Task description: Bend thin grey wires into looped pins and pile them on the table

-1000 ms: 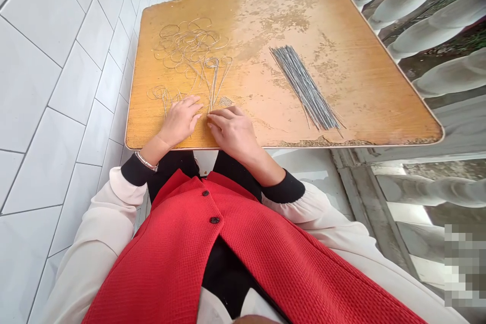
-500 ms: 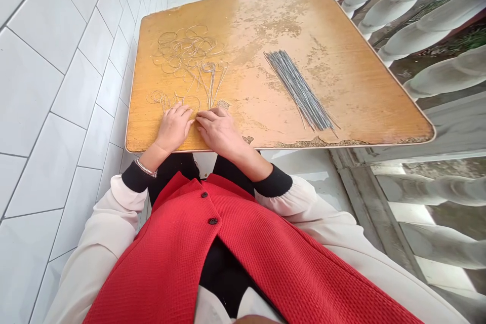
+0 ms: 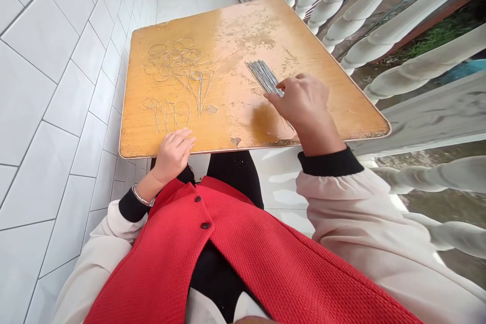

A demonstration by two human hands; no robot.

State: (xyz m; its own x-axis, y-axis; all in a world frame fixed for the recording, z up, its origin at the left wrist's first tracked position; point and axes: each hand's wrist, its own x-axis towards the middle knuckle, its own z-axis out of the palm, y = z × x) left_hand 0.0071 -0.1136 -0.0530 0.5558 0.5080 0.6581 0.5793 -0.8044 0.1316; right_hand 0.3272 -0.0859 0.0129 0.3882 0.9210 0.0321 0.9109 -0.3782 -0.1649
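Observation:
My right hand (image 3: 304, 104) hangs over a bundle of straight grey metal wires (image 3: 261, 75) on the table. Its thumb and index finger are apart above the bundle; the other fingers curl under and are partly hidden. No wire is seen lifted. At the table's front edge, my left hand (image 3: 174, 154) lies with fingers stretched out and nothing visible in it. Just beyond it are several bent thin wires (image 3: 167, 114) with looped tops. Farther back is a loose heap of curled wire loops (image 3: 174, 61), with looped long-legged wires (image 3: 200, 91) beside it.
The worn wooden table (image 3: 228, 126) has peeling patches and a rounded edge. White tiled wall (image 3: 56, 86) runs close on the left. A white balustrade (image 3: 364, 55) stands along the right side.
My right hand has left the front edge beside my left hand and moved right, over the wire bundle. My left hand has drawn back slightly toward me. The view has shifted a little.

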